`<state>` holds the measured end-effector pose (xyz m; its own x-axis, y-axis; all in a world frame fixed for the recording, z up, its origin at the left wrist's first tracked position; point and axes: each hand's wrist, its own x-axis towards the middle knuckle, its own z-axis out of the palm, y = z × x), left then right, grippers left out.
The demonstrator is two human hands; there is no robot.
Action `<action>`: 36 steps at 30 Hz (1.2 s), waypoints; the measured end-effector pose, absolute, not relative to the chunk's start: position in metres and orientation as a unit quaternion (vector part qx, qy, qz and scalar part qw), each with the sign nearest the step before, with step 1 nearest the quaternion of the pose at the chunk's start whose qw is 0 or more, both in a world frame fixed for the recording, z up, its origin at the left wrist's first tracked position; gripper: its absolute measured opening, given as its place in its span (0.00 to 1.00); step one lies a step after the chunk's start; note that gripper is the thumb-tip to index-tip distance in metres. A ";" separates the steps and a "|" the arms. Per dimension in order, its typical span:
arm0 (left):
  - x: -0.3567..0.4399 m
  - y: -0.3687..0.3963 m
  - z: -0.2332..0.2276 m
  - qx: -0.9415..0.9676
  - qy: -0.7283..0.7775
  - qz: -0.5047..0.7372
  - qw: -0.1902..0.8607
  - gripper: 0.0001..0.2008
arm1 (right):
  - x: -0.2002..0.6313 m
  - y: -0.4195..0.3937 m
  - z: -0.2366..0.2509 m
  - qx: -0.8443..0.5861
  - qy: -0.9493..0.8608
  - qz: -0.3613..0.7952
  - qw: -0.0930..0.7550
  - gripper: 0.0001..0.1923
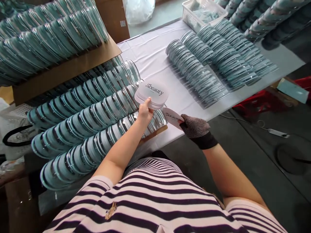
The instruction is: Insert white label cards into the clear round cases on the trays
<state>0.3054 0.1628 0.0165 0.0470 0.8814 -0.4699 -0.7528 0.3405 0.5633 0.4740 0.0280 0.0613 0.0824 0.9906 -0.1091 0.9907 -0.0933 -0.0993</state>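
Observation:
My left hand (145, 112) holds a fanned stack of white rounded cards (152, 94) printed "beauty", raised above the near rows of clear-and-teal round cases (97, 129). My right hand (194, 127), in a dark knit glove, pinches a single white card (171, 117) just right of the end of the nearest row. The two hands are close together at the front edge of the white-covered table (150, 58).
More rows of teal cases (206, 64) lie on the table's right half. A cardboard sheet (65, 69) carries another layer of cases (48, 35) at upper left. A white basket (201, 13) stands at the back. A grey floor with a cable (272, 131) is at right.

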 end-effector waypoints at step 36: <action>0.300 0.159 0.016 0.099 0.396 0.553 0.726 0.15 | 0.439 0.063 -0.005 0.741 0.576 -0.328 -0.106 0.10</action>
